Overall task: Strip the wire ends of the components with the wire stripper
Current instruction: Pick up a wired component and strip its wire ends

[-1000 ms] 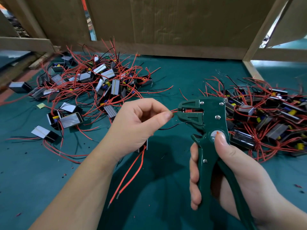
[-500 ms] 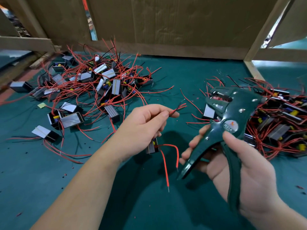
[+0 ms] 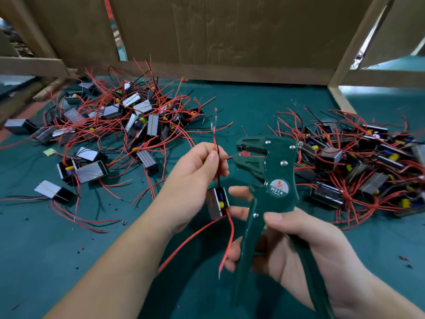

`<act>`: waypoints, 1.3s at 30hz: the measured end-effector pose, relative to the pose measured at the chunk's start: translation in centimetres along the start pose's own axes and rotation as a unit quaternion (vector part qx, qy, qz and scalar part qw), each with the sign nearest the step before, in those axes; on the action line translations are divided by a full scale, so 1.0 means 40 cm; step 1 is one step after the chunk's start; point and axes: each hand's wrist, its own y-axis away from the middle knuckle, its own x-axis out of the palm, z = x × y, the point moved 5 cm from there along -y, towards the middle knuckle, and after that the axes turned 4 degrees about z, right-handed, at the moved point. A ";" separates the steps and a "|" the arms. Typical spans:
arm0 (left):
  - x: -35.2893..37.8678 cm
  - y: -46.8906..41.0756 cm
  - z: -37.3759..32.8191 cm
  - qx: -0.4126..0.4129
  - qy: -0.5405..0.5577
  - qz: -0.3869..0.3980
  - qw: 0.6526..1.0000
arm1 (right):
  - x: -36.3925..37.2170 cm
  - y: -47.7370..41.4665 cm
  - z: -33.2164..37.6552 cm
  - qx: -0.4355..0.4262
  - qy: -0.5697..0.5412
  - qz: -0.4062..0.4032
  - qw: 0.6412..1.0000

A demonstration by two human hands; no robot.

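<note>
My left hand (image 3: 195,180) pinches a red and a black wire of a small dark component (image 3: 217,202) that hangs below its fingers. The wire ends (image 3: 215,125) point up, with bare strands showing near the tip. Two more red wires (image 3: 207,240) trail down from the component. My right hand (image 3: 296,245) grips the handles of the green wire stripper (image 3: 269,180). Its jaws (image 3: 246,153) stand open, just right of the pinched wires and apart from them.
A heap of components with red wires (image 3: 128,120) lies at the back left on the green mat (image 3: 69,249). A second heap (image 3: 358,164) lies at the right. Cardboard walls (image 3: 230,31) close the back. Small insulation bits dot the mat.
The stripper left the wire, swung away to the right, then came back upright beside my left hand. My left hand turned the wire ends upward, and the component now hangs in view.
</note>
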 end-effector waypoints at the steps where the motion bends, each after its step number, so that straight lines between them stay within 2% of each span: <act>1: 0.001 0.000 0.000 0.013 -0.009 -0.002 1.000 | -0.004 0.003 0.002 0.007 -0.007 -0.008 1.000; 5: 0.008 -0.002 -0.008 0.064 -0.024 0.015 0.998 | 0.003 0.010 0.005 0.051 -0.040 0.034 0.997; 7: 0.007 -0.004 -0.012 0.059 0.016 0.009 0.998 | 0.003 0.008 -0.002 0.059 -0.036 0.035 0.997; 9: 0.006 -0.007 -0.014 0.051 0.066 0.001 0.997 | -0.007 0.004 -0.009 0.055 -0.036 0.003 0.998; 13: -0.003 -0.007 -0.013 0.021 0.171 -0.012 0.985 | -0.012 0.001 0.004 0.015 -0.072 -0.020 0.997; 17: 0.002 0.000 -0.023 0.017 0.246 0.037 0.968 | -0.004 0.007 0.031 -0.020 -0.108 -0.010 0.994; 21: 0.013 0.011 -0.031 0.025 0.273 0.107 0.956 | -0.011 0.009 0.044 -0.056 -0.119 -0.008 0.991; 25: 0.016 0.016 -0.053 0.025 0.281 0.160 0.946 | -0.010 0.006 0.052 -0.078 -0.083 0.008 0.993; 32: -0.021 0.011 -0.073 0.042 0.281 0.165 0.944 | -0.021 0.005 0.074 -0.089 0.040 -0.003 0.995; 34: -0.050 0.001 -0.076 0.048 0.257 0.117 0.958 | -0.020 0.008 0.097 -0.117 0.050 0.016 0.992; 35: -0.071 -0.006 -0.074 0.054 0.218 0.062 0.973 | -0.018 0.011 0.116 -0.149 0.041 0.029 0.988; 37: -0.119 -0.012 -0.069 0.072 0.035 -0.097 0.992 | -0.021 0.018 0.156 -0.232 0.037 0.028 0.972; 38: -0.140 -0.007 -0.071 0.078 -0.102 -0.184 0.975 | -0.029 0.022 0.174 -0.273 0.060 -0.007 0.960; 39: -0.153 -0.001 -0.074 0.075 -0.244 -0.248 0.935 | -0.043 0.027 0.188 -0.311 0.090 -0.057 0.944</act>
